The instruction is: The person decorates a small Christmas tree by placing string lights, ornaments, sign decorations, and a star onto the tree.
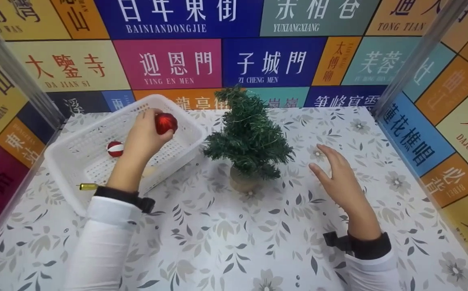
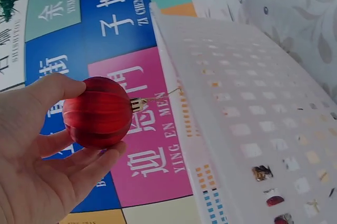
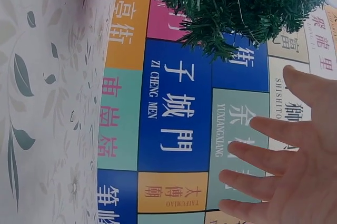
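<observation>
Three views: one head-worn, two wrist-worn.
The head camera looked down toward 12 o'clock; each wrist camera sat close, facing the back wall. All three shared the small tree (image 1: 249,139) and sign wall (image 1: 270,62).

I see even, bright, diffuse light across the head view; shadows are faint, only a soft one under the small Christmas tree (image 1: 249,137) and beside the white basket (image 1: 68,161). The acrylic posts at far left and right catch pale glare. My left wrist view looks washed out, with the basket wall overexposed. Both wrist views show near fingers slightly soft, the wall lettering staying readable.
</observation>
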Available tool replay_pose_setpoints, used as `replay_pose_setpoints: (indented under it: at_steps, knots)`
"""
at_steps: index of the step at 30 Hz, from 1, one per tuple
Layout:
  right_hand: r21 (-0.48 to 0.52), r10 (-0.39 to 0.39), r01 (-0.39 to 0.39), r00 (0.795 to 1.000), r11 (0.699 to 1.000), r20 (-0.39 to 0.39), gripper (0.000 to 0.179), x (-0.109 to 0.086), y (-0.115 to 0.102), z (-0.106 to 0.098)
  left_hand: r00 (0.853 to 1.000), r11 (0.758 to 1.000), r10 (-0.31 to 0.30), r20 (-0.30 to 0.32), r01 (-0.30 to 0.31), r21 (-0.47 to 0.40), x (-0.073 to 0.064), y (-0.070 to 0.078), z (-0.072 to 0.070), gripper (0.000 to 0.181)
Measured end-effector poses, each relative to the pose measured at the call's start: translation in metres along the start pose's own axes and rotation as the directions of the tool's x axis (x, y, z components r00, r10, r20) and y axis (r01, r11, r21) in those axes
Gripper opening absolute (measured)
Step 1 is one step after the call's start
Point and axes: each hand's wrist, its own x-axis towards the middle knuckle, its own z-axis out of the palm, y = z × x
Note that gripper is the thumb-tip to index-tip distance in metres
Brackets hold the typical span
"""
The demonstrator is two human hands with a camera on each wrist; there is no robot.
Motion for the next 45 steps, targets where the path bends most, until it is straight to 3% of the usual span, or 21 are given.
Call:
replay_pose_setpoints:
  at_steps: [5, 9, 15, 19, 23, 26, 28, 32, 36, 38, 41, 43, 45]
  knots:
    - [0.072, 0.017, -0.013, 0.999, 0.997, -0.048, 0.059, -0.004, -0.005, -0.002, 0.991, 0.985, 0.071, -0.117, -0.088, -0.148, -0.024, 0.012, -0.004, 0.061]
    - [0.145, -0.042, 0.066, 0.986, 0.987, -0.162, 0.051, -0.006, -0.009, 0.000, 0.973, 0.948, 0.127, -0.195, -0.177, -0.266, -0.045, 0.019, 0.000, 0.057]
    - [0.224, -0.098, 0.164, 0.955, 0.961, -0.280, 0.039, -0.013, -0.021, 0.004, 0.965, 0.893, 0.115, -0.236, -0.204, -0.400, -0.089, 0.035, 0.014, 0.066]
    - [0.291, -0.158, 0.254, 0.935, 0.922, -0.317, 0.035, -0.021, -0.033, 0.008, 0.951, 0.852, 0.192, -0.242, -0.284, -0.440, -0.116, 0.045, 0.022, 0.069]
    - [0.467, -0.228, 0.323, 0.941, 0.823, -0.250, 0.031, -0.033, -0.047, 0.010, 0.919, 0.792, 0.308, -0.246, -0.391, -0.468, -0.137, 0.056, 0.030, 0.066]
    - [0.603, -0.279, 0.320, 0.946, 0.731, -0.163, 0.030, -0.041, -0.058, 0.013, 0.895, 0.750, 0.367, -0.252, -0.445, -0.488, -0.149, 0.063, 0.036, 0.066]
    - [0.652, -0.322, 0.318, 0.939, 0.688, -0.118, 0.031, -0.044, -0.064, 0.016, 0.884, 0.729, 0.393, -0.253, -0.467, -0.501, -0.154, 0.066, 0.041, 0.064]
    - [0.684, -0.382, 0.274, 0.924, 0.676, 0.007, 0.035, -0.045, -0.069, 0.026, 0.876, 0.704, 0.428, -0.224, -0.479, -0.524, -0.162, 0.067, 0.050, 0.063]
    - [0.744, -0.403, 0.150, 0.899, 0.651, 0.171, 0.040, -0.043, -0.072, 0.040, 0.865, 0.668, 0.473, -0.169, -0.477, -0.571, -0.167, 0.066, 0.058, 0.063]
    - [0.805, -0.421, 0.066, 0.876, 0.589, 0.235, 0.041, -0.042, -0.073, 0.047, 0.860, 0.645, 0.491, -0.140, -0.467, -0.605, -0.169, 0.066, 0.062, 0.063]
    - [0.891, -0.478, -0.040, 0.832, 0.453, 0.281, 0.037, -0.043, -0.073, 0.057, 0.849, 0.617, 0.519, -0.100, -0.453, -0.644, -0.171, 0.068, 0.066, 0.063]
    - [0.924, -0.512, -0.091, 0.810, 0.371, 0.285, 0.034, -0.044, -0.073, 0.063, 0.834, 0.605, 0.546, -0.076, -0.455, -0.653, -0.171, 0.069, 0.068, 0.062]
    - [0.935, -0.510, -0.124, 0.810, 0.332, 0.289, 0.030, -0.045, -0.074, 0.066, 0.817, 0.600, 0.575, -0.049, -0.461, -0.653, -0.171, 0.070, 0.069, 0.062]
